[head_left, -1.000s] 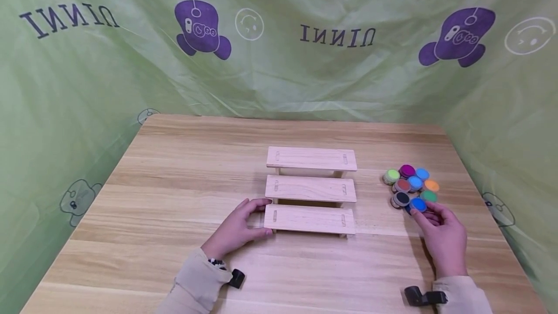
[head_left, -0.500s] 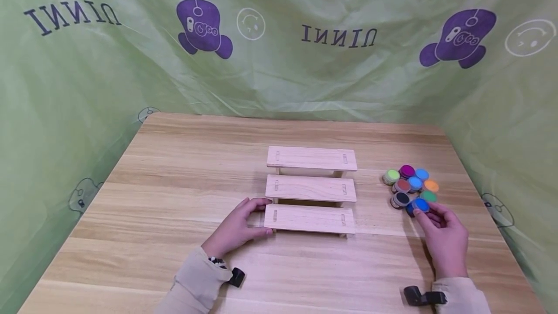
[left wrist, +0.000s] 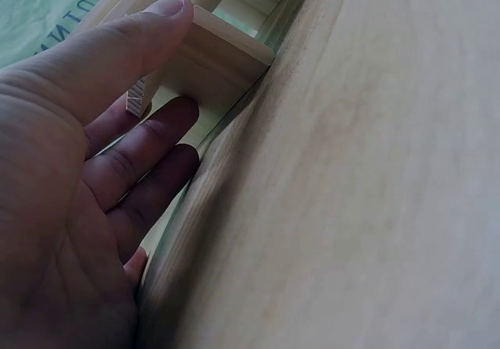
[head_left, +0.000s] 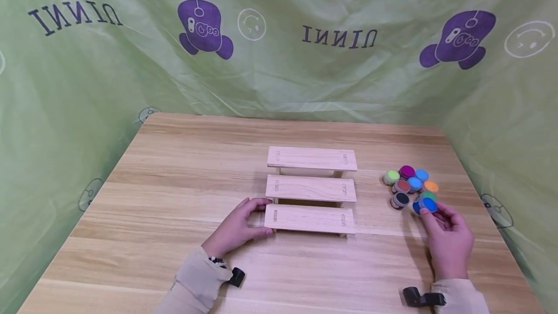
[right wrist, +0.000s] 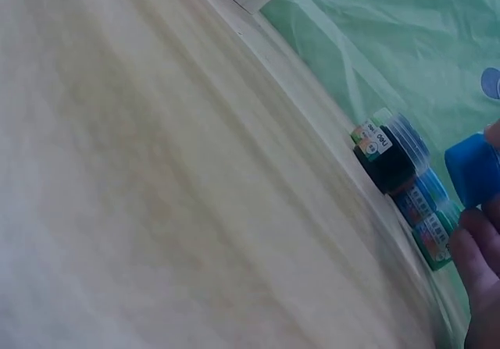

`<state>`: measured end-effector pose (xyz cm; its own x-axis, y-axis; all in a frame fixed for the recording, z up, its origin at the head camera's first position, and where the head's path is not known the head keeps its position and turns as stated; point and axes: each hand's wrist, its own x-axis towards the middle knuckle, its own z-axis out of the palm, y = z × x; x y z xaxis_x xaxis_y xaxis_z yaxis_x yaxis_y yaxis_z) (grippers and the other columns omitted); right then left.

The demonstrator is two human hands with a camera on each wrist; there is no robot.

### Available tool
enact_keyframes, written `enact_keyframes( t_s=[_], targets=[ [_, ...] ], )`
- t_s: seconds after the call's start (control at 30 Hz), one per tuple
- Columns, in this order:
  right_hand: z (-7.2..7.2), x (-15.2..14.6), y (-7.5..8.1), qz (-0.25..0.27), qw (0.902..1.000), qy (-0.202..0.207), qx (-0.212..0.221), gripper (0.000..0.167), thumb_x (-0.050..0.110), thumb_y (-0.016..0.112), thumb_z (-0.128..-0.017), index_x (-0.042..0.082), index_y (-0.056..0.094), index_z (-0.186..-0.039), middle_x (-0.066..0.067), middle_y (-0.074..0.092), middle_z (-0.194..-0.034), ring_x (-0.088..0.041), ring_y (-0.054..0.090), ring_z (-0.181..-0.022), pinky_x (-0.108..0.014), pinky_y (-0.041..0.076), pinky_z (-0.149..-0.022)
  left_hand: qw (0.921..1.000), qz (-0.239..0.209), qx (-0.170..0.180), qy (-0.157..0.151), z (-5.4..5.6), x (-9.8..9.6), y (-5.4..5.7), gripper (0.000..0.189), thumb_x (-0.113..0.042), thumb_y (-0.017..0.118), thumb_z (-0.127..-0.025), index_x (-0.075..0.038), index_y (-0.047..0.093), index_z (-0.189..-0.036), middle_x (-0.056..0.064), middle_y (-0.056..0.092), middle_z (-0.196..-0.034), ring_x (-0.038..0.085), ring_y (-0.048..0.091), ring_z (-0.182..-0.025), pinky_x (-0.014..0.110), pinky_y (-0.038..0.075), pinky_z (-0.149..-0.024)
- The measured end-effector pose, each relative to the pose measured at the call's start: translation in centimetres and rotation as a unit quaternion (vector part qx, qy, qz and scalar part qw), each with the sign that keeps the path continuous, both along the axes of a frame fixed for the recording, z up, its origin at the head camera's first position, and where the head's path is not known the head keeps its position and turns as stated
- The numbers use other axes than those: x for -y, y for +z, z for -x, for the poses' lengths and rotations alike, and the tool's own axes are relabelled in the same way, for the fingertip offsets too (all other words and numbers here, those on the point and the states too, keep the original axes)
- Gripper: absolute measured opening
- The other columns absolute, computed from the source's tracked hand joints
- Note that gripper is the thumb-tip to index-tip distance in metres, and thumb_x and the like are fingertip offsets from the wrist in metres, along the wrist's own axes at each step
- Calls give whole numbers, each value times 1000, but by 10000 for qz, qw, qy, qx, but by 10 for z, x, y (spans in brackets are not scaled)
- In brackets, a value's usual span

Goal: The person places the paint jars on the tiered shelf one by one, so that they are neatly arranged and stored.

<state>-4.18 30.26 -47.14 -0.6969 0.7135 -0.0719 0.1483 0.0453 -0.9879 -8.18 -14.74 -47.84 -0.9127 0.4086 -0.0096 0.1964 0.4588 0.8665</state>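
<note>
A wooden three-step display stand [head_left: 310, 189] stands mid-table. At the left end of its front step, my left hand [head_left: 237, 227] grips it, thumb on the front side and fingers behind. The left wrist view shows the thumb on the step's end [left wrist: 226, 52], fingers partly under it. My right hand [head_left: 451, 239] pinches a small blue paint jar [head_left: 428, 205] between thumb and fingers, lifted near the other jars. In the right wrist view this blue jar [right wrist: 473, 169] hangs above the table beside the grouped jars.
Several small paint jars cluster at the right, among them a black one [head_left: 399, 200], a light green one [head_left: 391, 177], a purple one [head_left: 407, 172] and an orange one [head_left: 431, 186]. Green printed cloth [head_left: 279, 76] walls the table's back and sides.
The blue paint jar has come up and slightly right out of its place by the black jar, with my right hand. My left hand and the stand have stayed put.
</note>
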Motion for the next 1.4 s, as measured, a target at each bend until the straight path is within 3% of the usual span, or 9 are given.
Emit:
enact_keyframes(
  t_s=[0.23, 0.43, 0.6, 0.93, 1.17, 1.27, 1.4],
  targets=[
    [-1, 3, 9, 480, 9964, -158, -682, 36, 5, 81, -84, 9, 68, -117, 2, 66, -104, -7, 64, -92, -7, 50, -75, 10000, -65, 1, 49, 0, 0, 1, 70, -34, 90, -74, -22, 59, -136, -9, 66, -121, 21, 52, -126, 47, 14, -122],
    [-2, 5, 17, 235, 9938, 2, -1084, 36, -1, 80, -82, 4, 70, -117, -1, 66, -105, -7, 68, -86, -10, 52, -75, 9999, -80, 6, 84, -1, -1, 1, 69, -31, 90, -74, -22, 59, -135, -7, 65, -119, 22, 51, -129, 48, 11, -123],
    [0, 9, 22, -66, 9937, 275, -1081, 38, 2, 81, -82, 2, 70, -118, -1, 65, -108, -5, 69, -86, -10, 52, -76, 9999, -36, -40, 91, 0, -1, 0, 68, -33, 90, -75, -21, 60, -135, -8, 66, -120, 21, 51, -129, 46, 9, -123],
    [2, 22, 30, -12, 9899, 600, -1286, 40, -4, 78, -83, -4, 67, -122, -4, 62, -113, -7, 68, -93, -13, 53, -79, 10000, 23, -11, 74, 2, -2, 0, 67, -31, 90, -75, -23, 59, -134, -8, 65, -120, 21, 50, -130, 47, 11, -123],
    [2, 27, 28, -474, 9883, 717, -1261, 40, -2, 77, -84, -6, 66, -123, -4, 61, -110, -7, 67, -94, -11, 52, -80, 9999, 10, 61, 95, 1, -1, -1, 66, -32, 90, -74, -25, 60, -133, -9, 64, -119, 20, 51, -122, 49, 34, -110],
    [2, 27, 28, -567, 9882, 755, -1207, 41, -2, 78, -84, -6, 65, -123, -3, 60, -110, -6, 66, -94, -10, 51, -81, 9999, 39, 48, 110, 1, -1, -1, 66, -32, 90, -74, -25, 60, -133, -9, 64, -118, 19, 50, -126, 48, 27, -116],
    [5, 30, 29, -660, 9884, 807, -1109, 41, 0, 78, -84, -3, 66, -124, -2, 60, -110, -6, 65, -95, -10, 51, -81, 9999, 5, 65, 123, 1, -1, -1, 66, -32, 91, -74, -25, 60, -132, -9, 64, -118, 19, 51, -125, 48, 27, -116]
  ],
)
